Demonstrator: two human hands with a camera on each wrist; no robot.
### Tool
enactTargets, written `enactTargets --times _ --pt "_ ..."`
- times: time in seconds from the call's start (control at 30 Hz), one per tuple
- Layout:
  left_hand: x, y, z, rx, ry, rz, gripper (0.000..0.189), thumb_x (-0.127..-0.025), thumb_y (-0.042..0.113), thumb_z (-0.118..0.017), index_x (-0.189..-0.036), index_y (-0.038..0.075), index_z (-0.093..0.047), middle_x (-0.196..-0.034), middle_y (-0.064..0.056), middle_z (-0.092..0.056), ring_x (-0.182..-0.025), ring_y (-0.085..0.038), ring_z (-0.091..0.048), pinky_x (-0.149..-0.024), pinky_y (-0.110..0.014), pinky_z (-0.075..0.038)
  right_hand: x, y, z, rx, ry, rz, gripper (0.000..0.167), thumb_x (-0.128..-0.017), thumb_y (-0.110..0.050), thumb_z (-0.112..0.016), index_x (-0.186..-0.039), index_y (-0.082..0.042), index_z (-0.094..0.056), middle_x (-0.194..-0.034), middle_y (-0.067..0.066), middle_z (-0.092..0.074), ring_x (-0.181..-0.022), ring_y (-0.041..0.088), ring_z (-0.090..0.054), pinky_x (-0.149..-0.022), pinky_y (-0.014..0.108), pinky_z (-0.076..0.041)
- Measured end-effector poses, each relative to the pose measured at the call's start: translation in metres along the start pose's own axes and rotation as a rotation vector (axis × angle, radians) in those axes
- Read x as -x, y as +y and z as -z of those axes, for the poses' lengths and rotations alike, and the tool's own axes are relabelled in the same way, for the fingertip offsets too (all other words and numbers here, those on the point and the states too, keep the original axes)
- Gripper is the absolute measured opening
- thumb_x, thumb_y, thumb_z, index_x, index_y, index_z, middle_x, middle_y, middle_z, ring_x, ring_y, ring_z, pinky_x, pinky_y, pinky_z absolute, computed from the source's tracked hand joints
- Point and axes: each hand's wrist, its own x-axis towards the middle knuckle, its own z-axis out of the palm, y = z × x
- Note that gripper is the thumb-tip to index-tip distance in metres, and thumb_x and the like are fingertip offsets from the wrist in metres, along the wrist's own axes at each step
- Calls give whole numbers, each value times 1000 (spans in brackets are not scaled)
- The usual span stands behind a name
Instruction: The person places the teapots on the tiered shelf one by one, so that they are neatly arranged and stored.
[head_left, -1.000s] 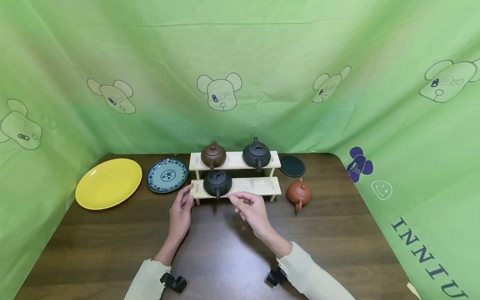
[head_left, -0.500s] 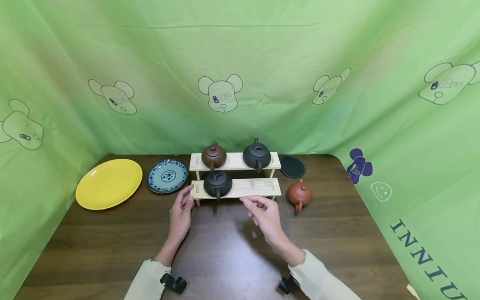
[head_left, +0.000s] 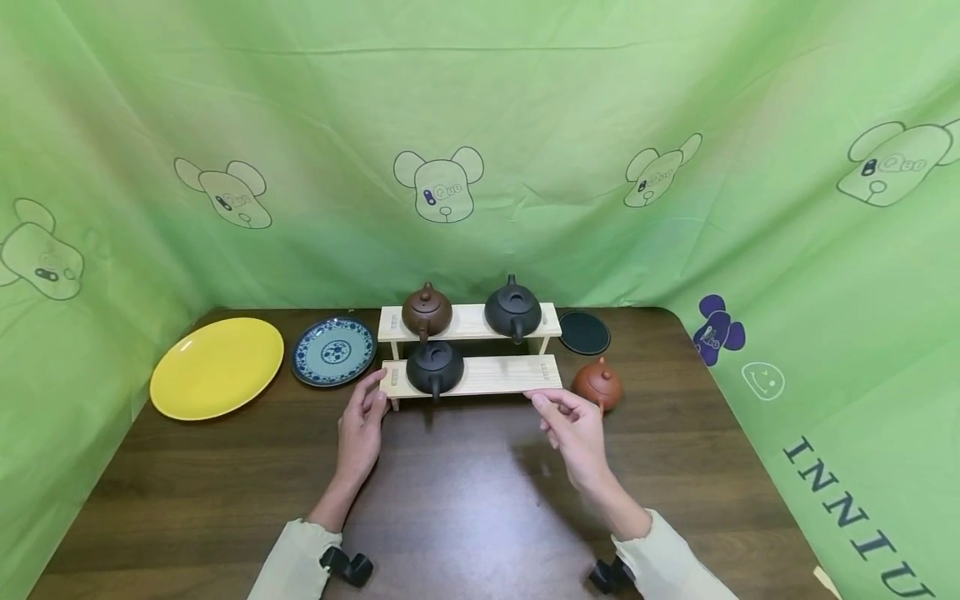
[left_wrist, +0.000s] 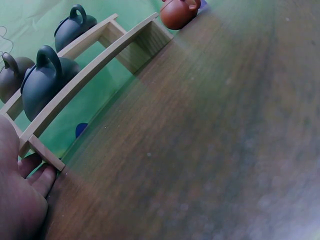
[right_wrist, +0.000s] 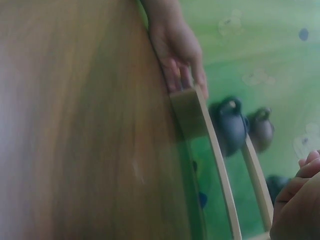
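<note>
In the head view my left hand [head_left: 362, 429] is at the left end of the lower tier of a wooden two-tier stand [head_left: 510, 375]. Its fingers curl around that end and the leg, as the left wrist view shows. My right hand [head_left: 573, 429] is by the front right corner of the same tier, fingers loosely bent, with nothing visible in them; whether a fingertip touches the edge I cannot tell. On the lower tier, toward the left, sits a black teapot [head_left: 435, 368]. A brown teapot [head_left: 427, 310] and another black teapot [head_left: 513, 308] stand on the upper tier.
A reddish clay teapot [head_left: 598, 383] stands on the table right of the stand, partly behind my right hand. Behind it lies a black round coaster [head_left: 585, 333]. To the left are a blue patterned plate [head_left: 334, 352] and a yellow oval plate [head_left: 217, 368]. Green cloth [head_left: 555, 183] encloses the table.
My right hand has moved rightward along the lower tier's front, from beside the black teapot to the right corner. My left hand and the teapots have stayed put.
</note>
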Motion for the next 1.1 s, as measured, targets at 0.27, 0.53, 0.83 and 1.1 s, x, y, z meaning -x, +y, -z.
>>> enactTargets --times 0.27,0.53,0.83,1.1 --pt "-5 -25 0 29 6 -62 37 -117 27 -58 -153 20 -66 -114 -10 -82 -89 -13 -66 -75 -26 -48 -9 -7 34 -41 126 33 12 -105 3 -71 -105 8 -82 -64 -3 -62 -51 1 -48 -45 15 -35" --pt "-2 -14 1 25 -1 -60 38 -117 24 -56 -153 17 -65 -119 -17 -80 -97 -11 -67 -79 -23 -49 -9 -8 57 -44 190 31 15 -106 1 -72 -106 15 -78 -63 -2 -59 -49 2 -46 -45 17 -34" --pt "-10 -39 0 28 -12 -15 36 -117 19 -58 -152 22 -66 -115 -2 -82 -104 -11 -72 -89 -19 -54 -4 1 77 -40 233 -3 14 -106 -1 -72 -101 1 -84 -64 -3 -61 -50 1 -47 -45 17 -32" --pt "-13 -43 1 31 -21 -7 37 -117 20 -57 -152 25 -65 -113 -2 -81 -98 -18 -71 -83 -23 -54 -1 5 90 -22 269 -85 14 -107 -7 -75 -100 -4 -86 -63 -5 -63 -52 0 -50 -45 14 -34"
